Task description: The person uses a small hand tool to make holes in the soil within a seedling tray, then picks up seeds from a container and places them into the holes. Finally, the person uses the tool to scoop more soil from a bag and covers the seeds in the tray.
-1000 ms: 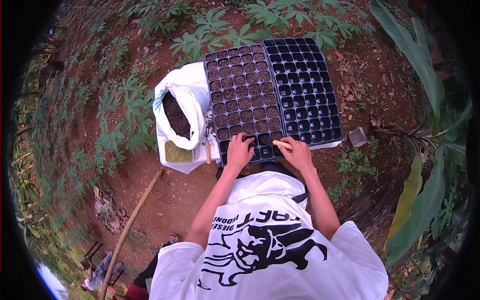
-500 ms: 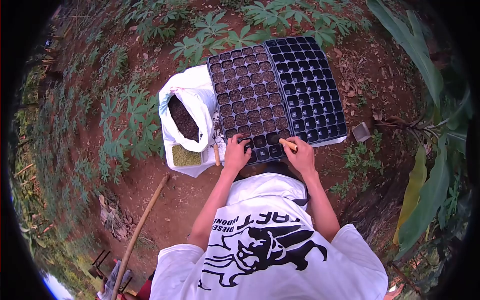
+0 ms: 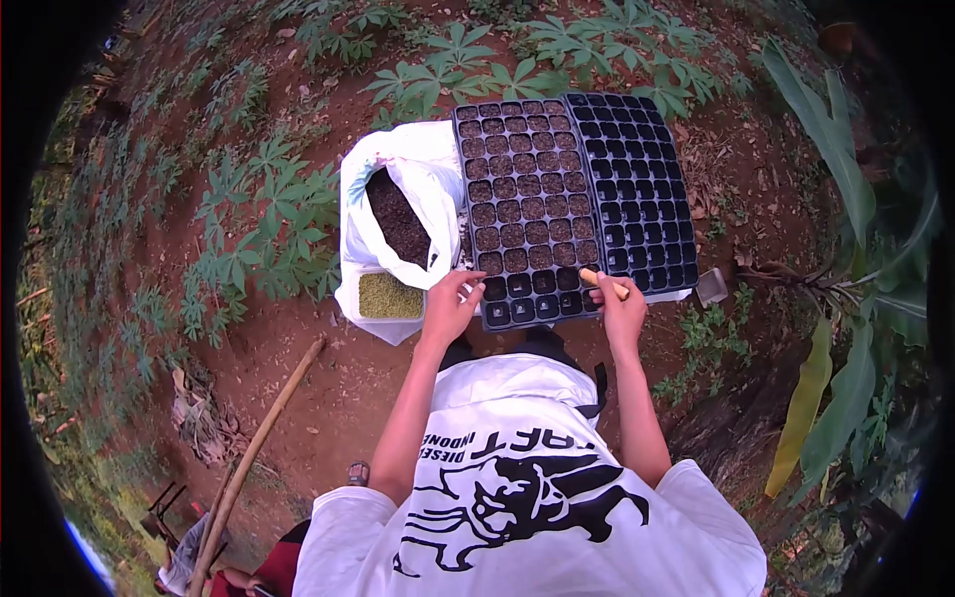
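The seed tray (image 3: pixel 537 321) has brown soil in most cells; its near rows look dark and mostly unfilled. My left hand (image 3: pixel 453 306) is at its near left edge, thumb and fingers a little apart, nothing visible between them. At the near right corner of the soil-filled part, my right hand (image 3: pixel 623 310) is closed on a short wooden handle (image 3: pixel 607 284). The handle's far end is over the tray. A second black tray (image 3: pixel 647 199), its cells without visible soil, lies alongside on the right.
An open white sack (image 3: pixel 438 189) of dark soil stands left of the trays. Nearer me is a white container of yellow-green grains (image 3: pixel 390 297). A small square pot (image 3: pixel 711 287) sits at the right. A long stick (image 3: pixel 261 438) and another person's red clothing (image 3: pixel 282 562) are at lower left.
My left hand has moved off the near cells to the tray's left edge. My right hand still holds the wooden handle near the same cells. The camera view has shifted, moving the trays rightward.
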The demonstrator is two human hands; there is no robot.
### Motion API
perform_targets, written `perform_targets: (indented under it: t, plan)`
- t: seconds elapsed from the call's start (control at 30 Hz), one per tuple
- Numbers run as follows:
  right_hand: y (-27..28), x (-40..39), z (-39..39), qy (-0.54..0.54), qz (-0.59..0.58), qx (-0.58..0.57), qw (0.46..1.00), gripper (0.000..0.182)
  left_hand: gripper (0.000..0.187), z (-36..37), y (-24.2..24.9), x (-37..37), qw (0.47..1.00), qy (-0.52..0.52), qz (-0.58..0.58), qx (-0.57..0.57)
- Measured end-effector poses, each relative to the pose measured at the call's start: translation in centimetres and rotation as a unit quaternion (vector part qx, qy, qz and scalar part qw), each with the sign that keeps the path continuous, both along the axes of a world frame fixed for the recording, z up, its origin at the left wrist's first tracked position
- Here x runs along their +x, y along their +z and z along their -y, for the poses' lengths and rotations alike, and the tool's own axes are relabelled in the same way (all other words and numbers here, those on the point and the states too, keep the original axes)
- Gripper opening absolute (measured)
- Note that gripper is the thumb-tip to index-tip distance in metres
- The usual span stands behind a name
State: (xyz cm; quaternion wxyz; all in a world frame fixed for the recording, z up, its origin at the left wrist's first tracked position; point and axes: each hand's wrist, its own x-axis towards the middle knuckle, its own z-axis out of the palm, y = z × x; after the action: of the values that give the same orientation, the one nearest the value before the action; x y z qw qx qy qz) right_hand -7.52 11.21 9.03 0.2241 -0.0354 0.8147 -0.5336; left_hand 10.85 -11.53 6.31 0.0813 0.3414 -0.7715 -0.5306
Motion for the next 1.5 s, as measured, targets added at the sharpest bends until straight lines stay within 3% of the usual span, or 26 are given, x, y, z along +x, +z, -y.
perform_targets:
  t: [0.1,0.2,0.3,0.4,0.5,0.57,0.6,0.8,0.93,1.17,1.5]
  plan:
    - [0.2,-1.0,1.5,-0.022,0.291,-0.141,0.946,0.033,0.021,2.2,1.7,2.1,0.993,0.119,-0.009,-0.018]
    - [1.0,0.0,4.1,0.044,0.422,-0.202,0.883,0.032,0.027,5.6,1.2,3.9,0.973,0.202,-0.003,-0.107]
    - [1.8,1.9,7.4,0.182,0.468,-0.153,0.851,0.032,0.044,8.6,-1.3,5.2,0.955,0.236,0.024,-0.181]
    - [0.3,4.6,11.2,0.280,0.408,-0.060,0.867,0.033,0.070,11.3,-2.3,5.3,0.960,0.218,0.062,-0.167]
    - [0.1,6.4,15.0,0.356,0.136,0.100,0.919,0.037,0.082,13.6,-4.4,4.2,0.969,0.188,0.039,-0.156]
    - [2.0,7.2,17.4,0.389,-0.089,0.190,0.897,0.037,0.090,14.5,-4.2,3.3,0.983,0.163,0.034,-0.083]
    - [2.2,7.6,18.4,0.388,-0.101,0.197,0.895,0.036,0.094,15.0,-5.7,3.1,0.987,0.153,0.024,-0.035]
    - [-0.6,8.6,22.4,0.425,-0.151,0.251,0.856,0.035,0.089,15.4,-7.9,2.8,0.986,0.149,0.065,-0.019]
    - [-3.3,9.8,26.4,0.431,-0.166,0.261,0.848,0.039,0.083,15.9,-6.4,3.5,0.986,0.131,0.101,0.010]
    - [-6.7,10.2,30.5,0.395,-0.186,0.225,0.871,0.047,0.081,17.1,-4.8,4.4,0.982,0.128,0.121,0.064]
    - [-5.6,10.3,28.9,0.319,-0.179,0.164,0.916,0.044,0.081,17.6,-5.7,4.8,0.980,0.129,0.126,0.082]
